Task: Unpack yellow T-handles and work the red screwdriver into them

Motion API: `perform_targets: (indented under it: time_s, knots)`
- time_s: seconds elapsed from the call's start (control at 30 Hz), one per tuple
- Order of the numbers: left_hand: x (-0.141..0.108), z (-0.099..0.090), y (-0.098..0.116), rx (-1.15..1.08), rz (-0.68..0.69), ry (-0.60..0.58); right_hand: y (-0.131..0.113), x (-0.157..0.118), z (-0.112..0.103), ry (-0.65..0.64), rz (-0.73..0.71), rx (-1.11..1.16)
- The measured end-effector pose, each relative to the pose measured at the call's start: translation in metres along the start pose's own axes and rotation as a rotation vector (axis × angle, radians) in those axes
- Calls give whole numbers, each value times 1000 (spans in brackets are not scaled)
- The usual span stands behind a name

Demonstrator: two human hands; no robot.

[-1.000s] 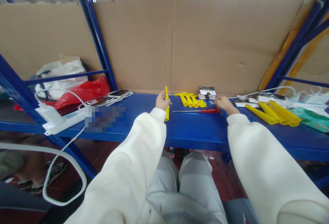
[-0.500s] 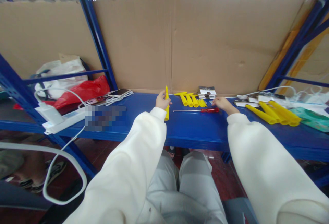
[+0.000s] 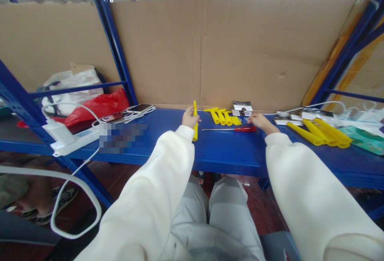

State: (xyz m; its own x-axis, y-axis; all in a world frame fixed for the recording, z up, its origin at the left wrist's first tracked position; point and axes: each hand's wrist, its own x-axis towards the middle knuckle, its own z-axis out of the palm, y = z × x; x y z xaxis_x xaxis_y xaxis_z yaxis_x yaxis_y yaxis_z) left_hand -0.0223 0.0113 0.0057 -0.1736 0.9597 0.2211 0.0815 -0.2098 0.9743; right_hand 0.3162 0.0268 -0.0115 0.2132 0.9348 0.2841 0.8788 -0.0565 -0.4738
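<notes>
My left hand [image 3: 189, 118] is closed around a yellow tapered plastic tube [image 3: 195, 133], narrow end pointing away from me. Over the blue tabletop, my right hand [image 3: 259, 121] has its fingers drawn together beside a few tiny pale pieces [image 3: 246, 119]; whether one is between the fingertips is too small to tell. Just below those fingers lies a screwdriver [image 3: 244, 128] with a red handle, its shaft pointing left. Between my hands sit several yellow T-shaped pieces [image 3: 222, 118] with hollow ends and a small cluster of flat yellow pieces [image 3: 236, 120].
Stacked black-and-white cards [image 3: 242, 108] stand at the back. To the right lie several yellow cones [image 3: 333, 133] and a green packet [image 3: 364, 138]. A phone [image 3: 140, 108], white cables and a power strip [image 3: 76, 140] occupy the left. Cardboard [image 3: 240, 53] walls the back, between blue posts.
</notes>
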Motion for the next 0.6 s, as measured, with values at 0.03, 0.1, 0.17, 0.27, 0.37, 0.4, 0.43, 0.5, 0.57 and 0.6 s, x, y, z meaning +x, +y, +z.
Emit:
perform_targets:
  time_s: [0.03, 0.1, 0.17, 0.27, 0.37, 0.4, 0.43, 0.5, 0.57, 0.6]
  knots:
    - [0, 0, 0, 1, 0, 0, -2, -1, -1, -14, 21, 17]
    - [0, 0, 0, 1, 0, 2, -6, -3, -2, -39, 54, 61]
    - [0, 0, 1, -2, 2, 4, -10, -5, -4, -48, 69, 97]
    - [-1, 0, 1, -7, 7, 8, -14, -9, -6, -51, 65, 131]
    - [-1, 0, 1, 3, 5, 9, -15, -10, -7, -51, 50, 143]
    - [-1, 0, 1, 8, 3, 9, -15, -11, -7, -52, 49, 147]
    - [-1, 0, 1, 11, 2, 8, -16, -11, -7, -51, 48, 151]
    - [0, 0, 0, 11, 3, 8, -16, -11, -6, -47, 43, 159]
    - [2, 0, -1, 5, 4, 9, -18, -12, -6, -50, 33, 165]
    - [2, -1, -1, 2, 2, 8, -19, -12, -7, -53, 29, 163]
